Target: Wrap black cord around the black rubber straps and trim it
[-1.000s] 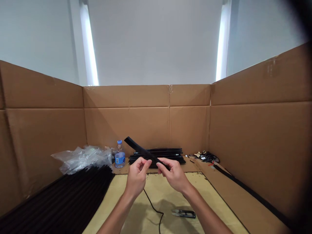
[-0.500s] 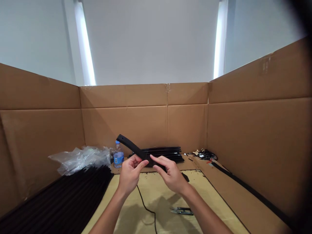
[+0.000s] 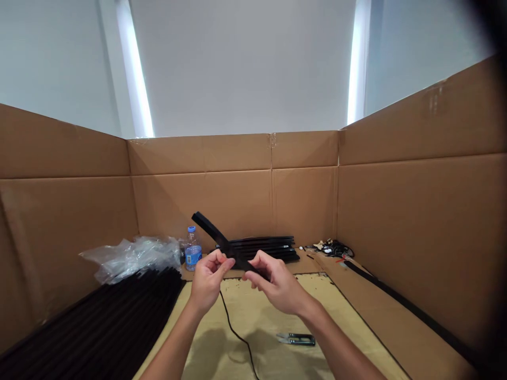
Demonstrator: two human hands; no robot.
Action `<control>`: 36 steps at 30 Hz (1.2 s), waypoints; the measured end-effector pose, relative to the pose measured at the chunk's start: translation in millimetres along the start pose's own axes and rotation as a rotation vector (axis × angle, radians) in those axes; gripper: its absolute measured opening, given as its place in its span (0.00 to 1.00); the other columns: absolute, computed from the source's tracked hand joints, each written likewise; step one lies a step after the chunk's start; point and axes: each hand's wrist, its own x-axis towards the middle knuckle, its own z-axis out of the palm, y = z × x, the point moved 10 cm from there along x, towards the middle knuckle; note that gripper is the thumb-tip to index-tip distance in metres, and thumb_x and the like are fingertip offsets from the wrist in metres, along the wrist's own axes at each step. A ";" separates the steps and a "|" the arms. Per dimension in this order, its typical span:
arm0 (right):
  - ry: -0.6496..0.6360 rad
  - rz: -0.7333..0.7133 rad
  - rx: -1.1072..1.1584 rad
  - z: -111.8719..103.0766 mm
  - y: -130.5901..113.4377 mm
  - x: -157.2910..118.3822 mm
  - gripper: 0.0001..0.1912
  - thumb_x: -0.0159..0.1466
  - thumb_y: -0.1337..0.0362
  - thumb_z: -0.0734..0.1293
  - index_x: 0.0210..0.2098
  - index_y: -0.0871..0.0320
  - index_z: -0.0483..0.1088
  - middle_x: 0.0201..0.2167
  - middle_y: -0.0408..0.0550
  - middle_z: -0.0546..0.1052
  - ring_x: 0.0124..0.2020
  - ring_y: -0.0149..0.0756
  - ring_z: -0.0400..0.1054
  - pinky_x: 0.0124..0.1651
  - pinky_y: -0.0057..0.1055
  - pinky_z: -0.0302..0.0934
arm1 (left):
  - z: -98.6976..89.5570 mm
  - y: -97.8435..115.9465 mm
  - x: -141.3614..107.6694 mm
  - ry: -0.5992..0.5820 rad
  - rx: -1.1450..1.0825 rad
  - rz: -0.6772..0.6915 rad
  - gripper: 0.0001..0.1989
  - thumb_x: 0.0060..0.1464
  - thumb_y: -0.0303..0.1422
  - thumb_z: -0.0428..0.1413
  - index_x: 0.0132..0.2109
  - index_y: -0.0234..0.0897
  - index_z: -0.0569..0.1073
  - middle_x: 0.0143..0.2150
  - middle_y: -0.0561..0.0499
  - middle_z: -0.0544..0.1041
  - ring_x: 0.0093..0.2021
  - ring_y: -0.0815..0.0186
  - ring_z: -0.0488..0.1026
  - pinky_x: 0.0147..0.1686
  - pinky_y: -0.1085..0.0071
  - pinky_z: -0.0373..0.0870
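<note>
A black strip (image 3: 212,229) slants from upper left to lower right above the yellow board (image 3: 245,301). My left hand (image 3: 209,279) pinches it near its middle with thumb and fingers. Further right, my right hand (image 3: 275,281) grips its lower part, which the fingers partly hide. A thin black cord (image 3: 233,330) hangs below my left hand and runs down over the board. Small thread snips (image 3: 296,339) lie on the board beside my right forearm.
Black strips (image 3: 103,316) are piled at the left, with clear plastic bags (image 3: 137,256) behind. A water bottle (image 3: 193,249), stacked black pieces (image 3: 265,248) and tangled cords (image 3: 335,249) stand or lie at the back. Cardboard walls (image 3: 202,200) enclose the area. One long strip (image 3: 407,305) lies right.
The strip has turned about its length, showing a grooved side at its upper end. My right thumb and fingers have shifted on it, and my left hand has moved slightly left.
</note>
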 end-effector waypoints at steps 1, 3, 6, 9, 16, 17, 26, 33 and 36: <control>0.000 -0.001 0.059 0.4 1.6 1.7 0.19 0.59 0.50 0.65 0.36 0.61 0.64 0.28 0.43 0.70 0.28 0.19 0.63 0.30 0.16 0.58 | -1.8 -1.9 0.7 0.011 -0.001 -0.001 0.20 0.47 0.41 0.62 0.23 0.35 0.61 0.20 0.58 0.58 0.20 0.76 0.51 0.21 0.78 0.50; -0.001 0.040 0.199 2.0 8.8 4.9 0.20 0.57 0.51 0.68 0.39 0.61 0.64 0.30 0.43 0.70 0.29 0.19 0.62 0.31 0.17 0.59 | -3.2 -5.2 1.2 0.015 -0.006 -0.009 0.20 0.48 0.41 0.61 0.23 0.34 0.61 0.19 0.58 0.59 0.20 0.76 0.51 0.20 0.78 0.49; 0.033 0.113 0.313 3.0 18.7 7.4 0.28 0.52 0.55 0.73 0.47 0.59 0.63 0.32 0.41 0.69 0.29 0.19 0.63 0.30 0.17 0.61 | 2.5 -7.2 -0.1 -0.038 -0.054 -0.025 0.17 0.47 0.42 0.62 0.27 0.33 0.66 0.20 0.58 0.60 0.20 0.76 0.51 0.20 0.78 0.48; 0.016 0.141 0.336 9.7 18.3 6.6 0.33 0.49 0.57 0.74 0.51 0.57 0.62 0.32 0.41 0.68 0.27 0.19 0.62 0.27 0.19 0.64 | 8.5 -4.5 -2.7 -0.076 -0.111 -0.031 0.18 0.43 0.41 0.64 0.28 0.33 0.67 0.21 0.58 0.61 0.20 0.77 0.52 0.19 0.79 0.48; -0.070 0.081 0.413 24.9 0.3 -2.0 0.24 0.50 0.56 0.73 0.33 0.59 0.54 0.29 0.37 0.65 0.25 0.20 0.63 0.21 0.27 0.69 | 14.9 2.8 -5.6 -0.044 -0.141 -0.116 0.17 0.41 0.38 0.65 0.24 0.32 0.66 0.18 0.58 0.61 0.18 0.77 0.53 0.19 0.79 0.51; -0.040 0.067 0.385 22.9 -0.5 -2.9 0.24 0.53 0.55 0.71 0.33 0.58 0.53 0.27 0.36 0.65 0.22 0.20 0.62 0.19 0.24 0.66 | 14.6 4.9 -5.7 -0.027 -0.136 -0.117 0.16 0.40 0.37 0.66 0.24 0.32 0.67 0.19 0.57 0.63 0.19 0.77 0.55 0.19 0.79 0.53; 0.261 -0.135 -0.049 -1.2 -32.6 -15.0 0.20 0.61 0.61 0.63 0.50 0.56 0.53 0.23 0.36 0.71 0.18 0.18 0.61 0.22 0.14 0.55 | 5.0 29.7 -18.0 0.225 0.019 0.054 0.13 0.41 0.34 0.66 0.33 0.33 0.73 0.20 0.57 0.66 0.22 0.74 0.62 0.22 0.79 0.60; 0.337 -0.278 -0.272 -5.7 -64.9 -25.6 0.23 0.59 0.66 0.63 0.53 0.56 0.58 0.22 0.36 0.72 0.21 0.17 0.63 0.27 0.13 0.54 | 8.0 55.9 -33.7 0.288 0.113 0.205 0.10 0.45 0.33 0.64 0.35 0.34 0.74 0.20 0.58 0.65 0.20 0.76 0.61 0.20 0.82 0.61; 0.365 -0.276 -0.280 -7.4 -67.2 -27.6 0.22 0.57 0.67 0.63 0.52 0.56 0.58 0.21 0.34 0.71 0.19 0.16 0.61 0.26 0.12 0.53 | 7.0 65.4 -39.5 0.292 0.159 0.292 0.09 0.46 0.31 0.64 0.36 0.35 0.75 0.20 0.58 0.65 0.19 0.76 0.61 0.19 0.82 0.60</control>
